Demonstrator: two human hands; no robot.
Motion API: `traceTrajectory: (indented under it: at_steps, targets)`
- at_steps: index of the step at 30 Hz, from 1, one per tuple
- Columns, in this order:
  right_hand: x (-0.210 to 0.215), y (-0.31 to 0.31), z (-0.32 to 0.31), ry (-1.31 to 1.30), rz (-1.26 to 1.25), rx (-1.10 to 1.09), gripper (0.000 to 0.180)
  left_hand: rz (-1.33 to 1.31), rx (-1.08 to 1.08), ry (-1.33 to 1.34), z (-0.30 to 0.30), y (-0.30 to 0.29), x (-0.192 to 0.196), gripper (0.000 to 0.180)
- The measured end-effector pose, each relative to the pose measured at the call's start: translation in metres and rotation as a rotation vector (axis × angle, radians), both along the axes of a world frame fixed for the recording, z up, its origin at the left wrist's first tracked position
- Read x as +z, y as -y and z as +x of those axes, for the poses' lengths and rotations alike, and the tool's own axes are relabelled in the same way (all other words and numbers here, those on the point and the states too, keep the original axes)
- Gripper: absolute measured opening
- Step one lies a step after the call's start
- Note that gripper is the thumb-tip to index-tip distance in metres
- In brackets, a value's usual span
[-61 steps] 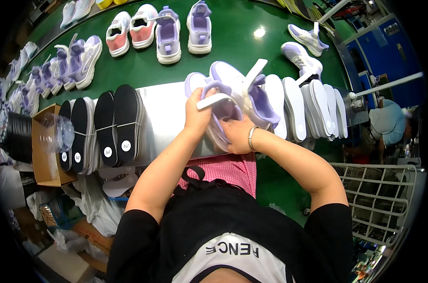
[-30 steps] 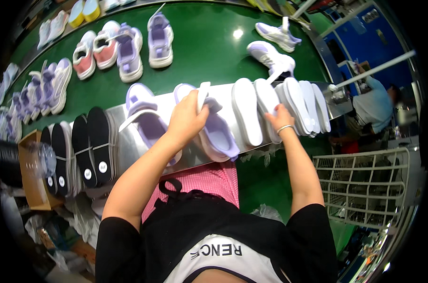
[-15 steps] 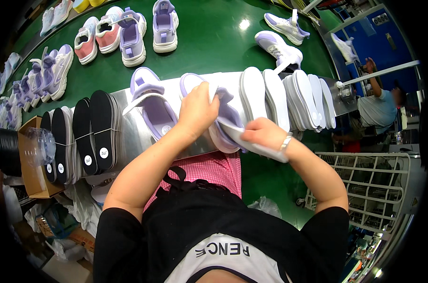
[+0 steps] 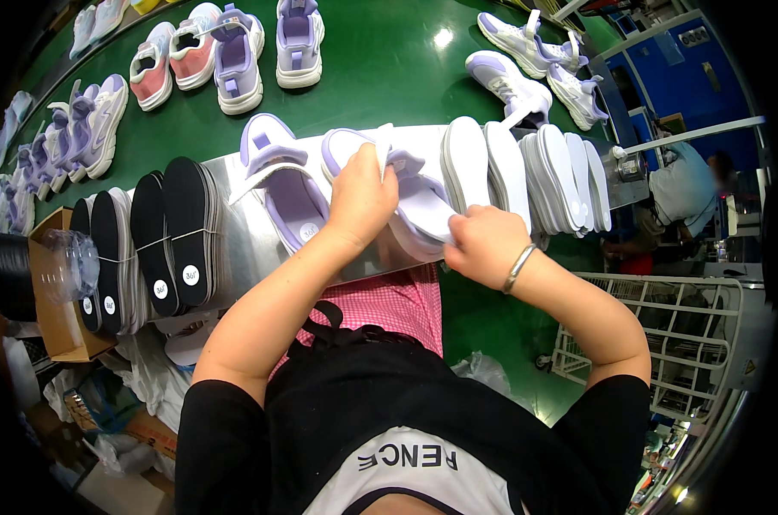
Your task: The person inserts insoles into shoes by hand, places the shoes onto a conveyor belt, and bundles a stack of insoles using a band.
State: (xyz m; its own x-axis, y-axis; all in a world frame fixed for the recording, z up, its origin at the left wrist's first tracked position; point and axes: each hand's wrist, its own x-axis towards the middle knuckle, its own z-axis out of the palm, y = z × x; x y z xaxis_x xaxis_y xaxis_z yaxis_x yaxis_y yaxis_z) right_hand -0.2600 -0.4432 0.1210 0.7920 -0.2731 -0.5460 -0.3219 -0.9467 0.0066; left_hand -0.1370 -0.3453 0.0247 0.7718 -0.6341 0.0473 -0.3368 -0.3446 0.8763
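My left hand grips the upper of a lilac and white sneaker on a metal shelf in front of me. My right hand, with a bracelet at the wrist, holds a white insole pushed partly into that sneaker. A second lilac sneaker with an insole inside lies just to the left. Upright stacks of white insoles stand to the right of my hands.
Bundles of black insoles stand at the shelf's left beside a cardboard box. Several pink, lilac and white sneakers ride the green belt beyond. A wire cart is lower right. Another person sits at right.
My right hand reached to the white insole stacks, took one and brought it back to the sneaker that my left hand holds; the insole now sits partly inside it.
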Motion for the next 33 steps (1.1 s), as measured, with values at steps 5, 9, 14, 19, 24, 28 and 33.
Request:
traceTrajectory:
  at_steps: [5,9,14,19,24,28,33]
  targets:
    - [-0.048,-0.001,0.023,0.097,-0.086,0.189,0.016,0.001,-0.038,0.006,-0.002,0.004,0.002,0.019]
    - [-0.069,0.002,0.030,0.178,-0.044,0.222,0.017,-0.018,-0.030,-0.008,-0.004,0.005,-0.002,0.019]
    - [-0.080,0.015,0.049,-0.072,0.053,0.092,0.016,-0.074,-0.031,-0.043,-0.006,0.008,0.002,0.018]
    - [-0.078,0.020,0.067,-0.509,0.149,0.279,0.027,-0.088,-0.039,-0.060,-0.005,0.010,-0.001,0.017]
    - [-0.078,0.013,0.064,-0.340,0.074,0.061,0.029,-0.087,-0.043,-0.049,-0.004,0.013,-0.003,0.017]
    - [-0.086,0.018,0.055,-0.235,0.069,0.116,0.028,-0.100,-0.052,-0.024,-0.005,0.017,-0.004,0.017]
    - [-0.046,0.023,0.040,-0.316,0.173,0.203,0.027,-0.058,-0.026,0.009,-0.006,0.019,-0.008,0.018]
